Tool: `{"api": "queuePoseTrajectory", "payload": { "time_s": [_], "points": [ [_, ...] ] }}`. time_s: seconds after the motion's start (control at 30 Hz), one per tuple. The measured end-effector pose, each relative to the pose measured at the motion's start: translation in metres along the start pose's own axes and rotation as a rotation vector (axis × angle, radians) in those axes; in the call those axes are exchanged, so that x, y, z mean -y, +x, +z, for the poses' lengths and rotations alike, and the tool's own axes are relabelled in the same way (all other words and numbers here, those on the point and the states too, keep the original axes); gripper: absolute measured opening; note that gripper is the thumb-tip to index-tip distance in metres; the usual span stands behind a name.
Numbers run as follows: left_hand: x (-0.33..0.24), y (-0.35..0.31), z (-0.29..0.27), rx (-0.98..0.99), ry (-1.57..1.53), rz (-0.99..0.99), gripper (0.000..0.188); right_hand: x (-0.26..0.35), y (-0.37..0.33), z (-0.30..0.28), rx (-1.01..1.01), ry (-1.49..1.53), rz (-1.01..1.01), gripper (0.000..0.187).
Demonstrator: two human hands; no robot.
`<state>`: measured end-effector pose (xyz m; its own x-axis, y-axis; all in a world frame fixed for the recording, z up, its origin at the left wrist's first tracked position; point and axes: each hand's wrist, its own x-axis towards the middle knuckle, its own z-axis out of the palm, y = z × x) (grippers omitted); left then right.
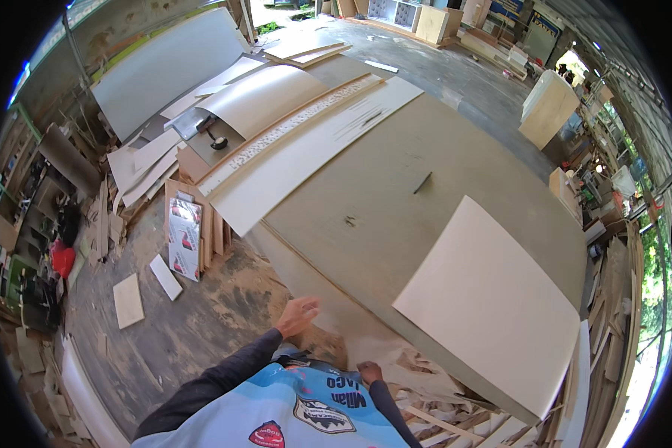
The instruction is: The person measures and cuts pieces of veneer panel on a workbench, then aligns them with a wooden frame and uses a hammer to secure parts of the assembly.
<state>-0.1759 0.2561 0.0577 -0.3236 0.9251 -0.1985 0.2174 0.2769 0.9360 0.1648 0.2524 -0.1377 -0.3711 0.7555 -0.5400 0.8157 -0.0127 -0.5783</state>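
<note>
My left hand (299, 315) reaches out in front of my body, off the near edge of the large worktable. Its fingers are stretched out and hold nothing. Close to my body, my right hand (369, 372) is small in view with its fingers curled in; whatever they may hold is hidden. The worktable (381, 201) has a grey-brown top. On its near right part lies a pale rectangular panel (493, 306), its corner reaching the table's near edge. A thin dark stick-like tool (422, 183) rests farther back on the tabletop.
A long white board (313, 157) and a speckled strip (299, 123) lie along the table's left side, beside a curved sheet (276, 97). Stacked boards (216, 228), a wrapped pack (184, 237) and loose offcuts (128, 301) stand on the dusty floor at left. Wood scraps (425, 381) pile below the table.
</note>
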Motion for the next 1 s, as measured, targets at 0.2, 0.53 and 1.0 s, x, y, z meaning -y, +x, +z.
{"api": "queuePoseTrajectory", "payload": {
  "time_s": [0.2,0.53,1.0],
  "points": [
    [0.030,0.022,-0.126,-0.155,-0.177,-0.077,0.030,0.182,0.070,-0.021,0.218,0.041,-0.086,0.034],
    [-0.050,0.030,-0.249,-0.460,-0.471,0.144,0.019,0.430,0.120,-0.057,0.328,0.159,-0.505,0.042],
    [-0.302,0.042,-0.341,0.326,-0.800,1.339,0.023,0.664,0.320,-0.035,0.146,0.450,-0.620,0.024]
  ]
}}
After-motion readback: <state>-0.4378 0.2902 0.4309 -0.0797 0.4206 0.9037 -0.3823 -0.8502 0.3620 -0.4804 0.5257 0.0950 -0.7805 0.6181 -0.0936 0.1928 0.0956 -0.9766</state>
